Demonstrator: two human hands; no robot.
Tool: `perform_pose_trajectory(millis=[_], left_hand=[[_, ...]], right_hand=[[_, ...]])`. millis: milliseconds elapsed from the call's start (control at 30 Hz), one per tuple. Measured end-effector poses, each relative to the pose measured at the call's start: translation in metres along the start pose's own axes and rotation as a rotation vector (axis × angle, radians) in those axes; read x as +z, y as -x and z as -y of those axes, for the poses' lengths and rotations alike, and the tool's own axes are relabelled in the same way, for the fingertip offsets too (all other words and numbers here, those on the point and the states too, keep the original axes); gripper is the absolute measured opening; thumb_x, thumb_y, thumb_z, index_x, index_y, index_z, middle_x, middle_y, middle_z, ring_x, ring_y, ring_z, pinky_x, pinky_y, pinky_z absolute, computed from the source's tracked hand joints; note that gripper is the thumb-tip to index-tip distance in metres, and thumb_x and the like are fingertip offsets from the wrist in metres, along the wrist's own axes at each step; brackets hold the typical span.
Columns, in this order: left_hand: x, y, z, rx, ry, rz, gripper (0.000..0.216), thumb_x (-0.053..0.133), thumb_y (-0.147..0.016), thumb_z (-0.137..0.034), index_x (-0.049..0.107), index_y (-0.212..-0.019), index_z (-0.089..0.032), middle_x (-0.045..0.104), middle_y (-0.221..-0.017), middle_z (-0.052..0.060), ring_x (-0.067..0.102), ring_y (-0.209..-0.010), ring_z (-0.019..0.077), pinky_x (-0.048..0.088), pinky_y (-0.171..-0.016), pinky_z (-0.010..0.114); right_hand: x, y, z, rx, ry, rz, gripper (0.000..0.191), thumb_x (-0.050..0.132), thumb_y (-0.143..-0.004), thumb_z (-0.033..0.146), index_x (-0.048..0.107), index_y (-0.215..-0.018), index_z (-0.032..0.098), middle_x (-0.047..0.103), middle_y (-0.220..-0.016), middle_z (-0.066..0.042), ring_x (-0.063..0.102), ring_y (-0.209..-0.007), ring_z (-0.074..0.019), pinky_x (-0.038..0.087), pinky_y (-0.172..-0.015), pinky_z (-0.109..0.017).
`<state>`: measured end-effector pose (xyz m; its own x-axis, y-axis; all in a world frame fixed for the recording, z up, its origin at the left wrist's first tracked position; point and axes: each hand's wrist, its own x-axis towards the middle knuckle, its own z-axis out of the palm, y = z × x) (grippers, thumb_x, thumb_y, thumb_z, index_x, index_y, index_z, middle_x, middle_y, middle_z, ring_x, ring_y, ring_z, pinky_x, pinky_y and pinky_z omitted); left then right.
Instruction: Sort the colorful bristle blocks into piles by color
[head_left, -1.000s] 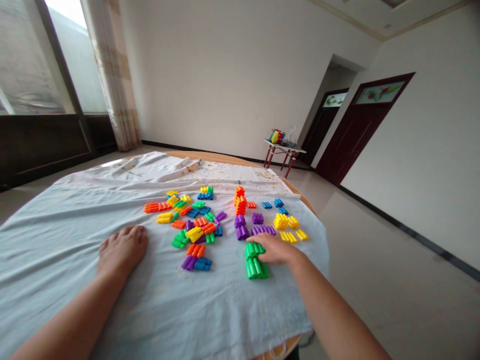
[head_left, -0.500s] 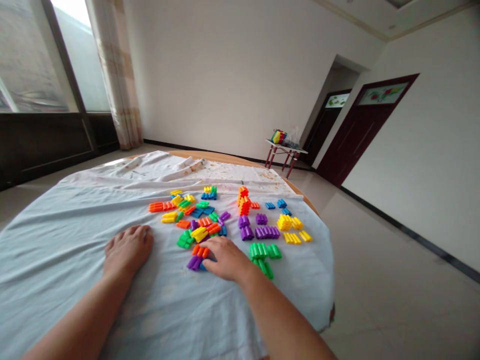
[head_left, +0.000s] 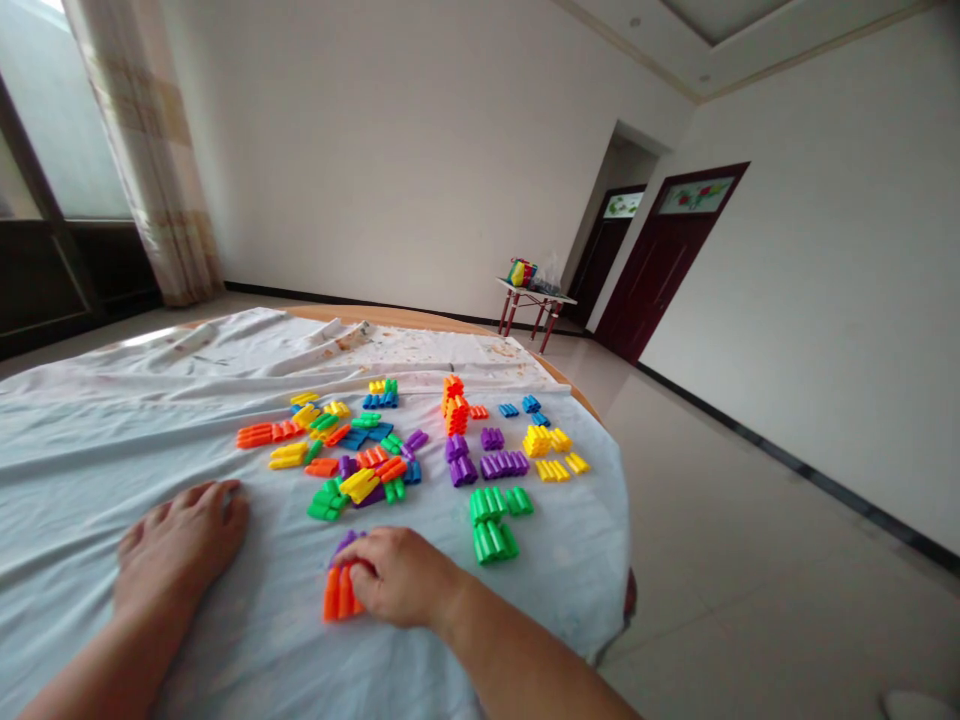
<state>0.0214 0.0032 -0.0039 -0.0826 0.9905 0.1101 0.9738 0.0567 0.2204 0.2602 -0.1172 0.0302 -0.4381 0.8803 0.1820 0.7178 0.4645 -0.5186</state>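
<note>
- Since the earlier frame, the right hand (head_left: pixel 401 578) had drawn back toward the near side, fingers curled on the orange blocks (head_left: pixel 339 592).
- Those blocks lay nearer than the green blocks (head_left: pixel 491 520), on bare cloth.
- Left hand (head_left: pixel 180 545) rested flat and open.
- Beyond the green blocks, the surface (head_left: pixel 592 560) edge fell away.

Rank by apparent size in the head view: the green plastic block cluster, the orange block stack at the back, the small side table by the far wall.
1. Green plastic block cluster.
2. Orange block stack and small side table look alike; the table's distance leaves its rank unsure.
</note>
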Motion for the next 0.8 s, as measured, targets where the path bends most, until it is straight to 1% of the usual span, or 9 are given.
perform_pose_trajectory(millis=[100,167,233,267,333,467,633,700,800], left_hand=[[0.0,0.0,0.0,0.003,-0.005,-0.003,0.06,0.023,-0.083,-0.051,0.051,-0.127,-0.021,0.048,-0.137,0.011,0.041,-0.125,0.0334,0.027,-0.104,0.048],[-0.001,0.0,-0.001,0.007,-0.016,0.005,0.06,0.02,-0.084,-0.051,0.051,-0.127,-0.022,0.048,-0.137,0.011,0.04,-0.125,0.033,0.027,-0.104,0.047],[-0.001,0.001,-0.001,0.016,-0.027,0.007,0.062,0.016,-0.084,-0.051,0.05,-0.127,-0.022,0.047,-0.137,0.011,0.04,-0.125,0.0325,0.027,-0.104,0.047],[-0.001,0.001,-0.001,0.019,-0.03,0.004,0.063,0.014,-0.084,-0.051,0.05,-0.126,-0.021,0.047,-0.137,0.01,0.04,-0.125,0.0322,0.027,-0.104,0.046],[0.0,0.001,0.0,0.021,-0.031,-0.004,0.064,0.012,-0.084,-0.051,0.051,-0.126,-0.022,0.047,-0.137,0.01,0.04,-0.125,0.0313,0.028,-0.104,0.046],[0.001,0.0,0.002,-0.005,-0.03,0.011,0.064,0.013,-0.084,-0.052,0.05,-0.127,-0.023,0.047,-0.139,0.008,0.041,-0.126,0.0302,0.028,-0.104,0.046],[0.003,-0.001,0.005,0.01,-0.018,-0.011,0.062,0.017,-0.082,-0.052,0.054,-0.123,-0.023,0.049,-0.137,0.009,0.042,-0.124,0.0312,0.029,-0.104,0.046],[0.008,-0.003,0.009,0.014,-0.015,-0.025,0.061,0.019,-0.082,-0.052,0.054,-0.123,-0.024,0.05,-0.136,0.008,0.043,-0.123,0.0314,0.029,-0.103,0.046],[0.023,-0.013,0.02,0.03,-0.014,-0.057,0.061,0.02,-0.081,-0.053,0.054,-0.123,-0.024,0.051,-0.134,0.008,0.044,-0.122,0.0318,0.03,-0.102,0.047]], right_hand=[[0.006,0.003,0.0,0.046,0.091,-0.018,0.03,0.051,-0.084,0.019,0.066,-0.11,0.016,0.068,-0.1,-0.008,0.063,-0.095,-0.0199,0.048,-0.089,-0.029],[0.007,0.005,-0.001,0.047,0.118,-0.043,0.031,0.055,-0.084,0.029,0.065,-0.111,0.017,0.067,-0.1,-0.009,0.061,-0.096,-0.021,0.047,-0.09,-0.03],[0.007,0.007,-0.002,0.015,0.128,-0.033,0.041,0.064,-0.079,0.039,0.064,-0.113,0.017,0.066,-0.102,-0.009,0.06,-0.098,-0.022,0.046,-0.093,-0.032],[0.007,0.008,-0.003,-0.01,0.132,-0.016,0.047,0.068,-0.074,0.042,0.064,-0.114,0.017,0.066,-0.102,-0.009,0.059,-0.099,-0.0225,0.045,-0.094,-0.033],[0.01,0.009,-0.007,-0.051,0.132,0.014,0.052,0.073,-0.07,0.04,0.063,-0.115,0.018,0.065,-0.104,-0.008,0.058,-0.1,-0.0229,0.043,-0.096,-0.034],[0.017,0.012,-0.015,-0.068,0.078,-0.006,0.049,0.071,-0.071,0.035,0.061,-0.116,0.019,0.064,-0.107,-0.008,0.057,-0.102,-0.0219,0.043,-0.096,-0.032],[0.019,0.012,-0.021,-0.066,0.029,0.009,0.043,0.067,-0.072,0.026,0.063,-0.114,0.018,0.065,-0.104,-0.008,0.057,-0.103,-0.0219,0.041,-0.097,-0.03],[0.018,0.012,-0.022,-0.072,-0.029,0.0,0.045,0.067,-0.072,0.023,0.062,-0.116,0.018,0.065,-0.106,-0.007,0.057,-0.104,-0.0207,0.041,-0.097,-0.028],[0.016,0.014,-0.019,-0.058,-0.121,-0.039,0.046,0.066,-0.072,0.02,0.06,-0.118,0.02,0.062,-0.113,-0.007,0.056,-0.108,-0.019,0.04,-0.099,-0.026]])
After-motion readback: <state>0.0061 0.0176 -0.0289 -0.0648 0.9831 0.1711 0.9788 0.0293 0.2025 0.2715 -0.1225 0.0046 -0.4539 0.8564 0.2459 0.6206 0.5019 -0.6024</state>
